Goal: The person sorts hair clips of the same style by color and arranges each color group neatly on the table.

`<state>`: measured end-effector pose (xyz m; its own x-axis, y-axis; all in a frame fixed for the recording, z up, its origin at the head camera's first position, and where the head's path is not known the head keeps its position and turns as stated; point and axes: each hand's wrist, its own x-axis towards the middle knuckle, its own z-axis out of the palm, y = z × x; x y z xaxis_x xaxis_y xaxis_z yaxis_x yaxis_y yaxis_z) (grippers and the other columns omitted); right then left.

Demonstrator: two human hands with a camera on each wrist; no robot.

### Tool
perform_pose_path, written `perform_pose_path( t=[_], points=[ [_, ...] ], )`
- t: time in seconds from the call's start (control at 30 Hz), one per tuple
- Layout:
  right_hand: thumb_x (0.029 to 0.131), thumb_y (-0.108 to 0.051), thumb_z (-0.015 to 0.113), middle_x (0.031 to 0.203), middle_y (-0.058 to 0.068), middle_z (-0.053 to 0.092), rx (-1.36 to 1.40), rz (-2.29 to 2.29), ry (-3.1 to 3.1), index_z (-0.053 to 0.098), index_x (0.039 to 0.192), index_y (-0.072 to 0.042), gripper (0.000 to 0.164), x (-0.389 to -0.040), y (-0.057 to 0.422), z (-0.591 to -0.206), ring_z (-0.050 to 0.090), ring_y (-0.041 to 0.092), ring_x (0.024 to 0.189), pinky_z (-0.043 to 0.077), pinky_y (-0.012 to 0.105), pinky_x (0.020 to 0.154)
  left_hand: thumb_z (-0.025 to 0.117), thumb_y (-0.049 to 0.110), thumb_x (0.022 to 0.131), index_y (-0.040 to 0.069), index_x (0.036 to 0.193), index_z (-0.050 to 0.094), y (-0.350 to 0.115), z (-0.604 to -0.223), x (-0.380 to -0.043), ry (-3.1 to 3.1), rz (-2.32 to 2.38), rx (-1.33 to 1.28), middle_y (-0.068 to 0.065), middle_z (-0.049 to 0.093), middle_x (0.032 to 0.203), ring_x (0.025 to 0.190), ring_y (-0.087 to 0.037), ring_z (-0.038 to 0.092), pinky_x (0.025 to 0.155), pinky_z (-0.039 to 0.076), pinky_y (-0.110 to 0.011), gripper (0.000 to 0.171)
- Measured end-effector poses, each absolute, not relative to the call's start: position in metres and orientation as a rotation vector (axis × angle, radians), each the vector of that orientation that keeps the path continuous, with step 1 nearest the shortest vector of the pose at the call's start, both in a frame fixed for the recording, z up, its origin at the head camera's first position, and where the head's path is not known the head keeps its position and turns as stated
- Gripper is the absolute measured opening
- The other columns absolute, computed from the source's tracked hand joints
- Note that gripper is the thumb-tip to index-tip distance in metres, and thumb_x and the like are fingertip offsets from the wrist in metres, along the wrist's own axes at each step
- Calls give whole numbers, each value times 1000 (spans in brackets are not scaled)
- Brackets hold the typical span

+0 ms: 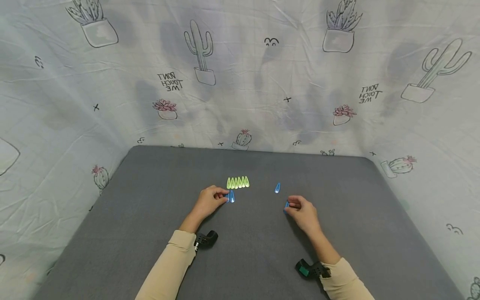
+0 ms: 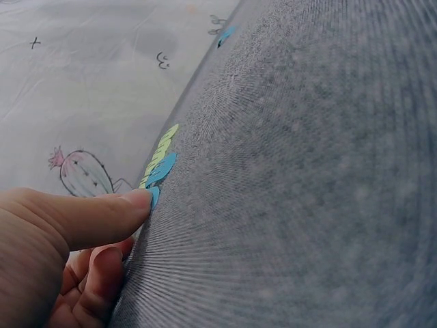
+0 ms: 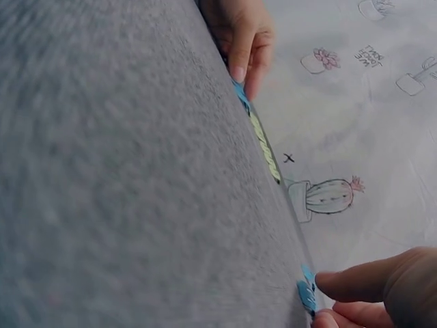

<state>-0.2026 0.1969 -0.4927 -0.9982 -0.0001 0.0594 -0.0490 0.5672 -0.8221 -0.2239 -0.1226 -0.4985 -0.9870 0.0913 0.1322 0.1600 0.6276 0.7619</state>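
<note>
In the head view, my left hand pinches a blue snap hair clip low over the grey table. Beside it on the right lies a second blue clip, just below a row of yellow-green hair clips. The left thumb covers part of the held clip in the left wrist view. My right hand holds another blue clip between thumb and fingers, close to the tabletop. Up and left of that hand, a lone blue clip lies on the cloth.
A grey cloth-covered table spreads under both hands. Behind it and at the sides hangs a pale curtain printed with cacti. Black devices are strapped at the left wrist and the right wrist.
</note>
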Motion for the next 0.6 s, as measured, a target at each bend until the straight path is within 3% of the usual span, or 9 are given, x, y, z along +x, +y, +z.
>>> perform_pose_path(
  t=[0.4, 0.6],
  points=[
    [77, -2, 74, 101, 18, 66, -1, 1293, -2809, 62, 110, 5, 35, -206, 190, -486, 63, 28, 92, 53, 37, 78, 74, 11, 81, 6, 98, 75, -127, -499, -221, -2663, -1330, -346, -1, 55, 73, 63, -11, 48, 57, 42, -27, 18],
    [74, -1, 74, 91, 15, 65, -38, 1256, -2875, 64, 104, 5, 32, -209, 189, -478, 63, 21, 80, 51, 33, 68, 75, 10, 80, 8, 99, 75, -124, -499, -224, -2725, -1316, -264, -1, 56, 75, 64, -11, 49, 59, 41, -25, 19]
  ],
)
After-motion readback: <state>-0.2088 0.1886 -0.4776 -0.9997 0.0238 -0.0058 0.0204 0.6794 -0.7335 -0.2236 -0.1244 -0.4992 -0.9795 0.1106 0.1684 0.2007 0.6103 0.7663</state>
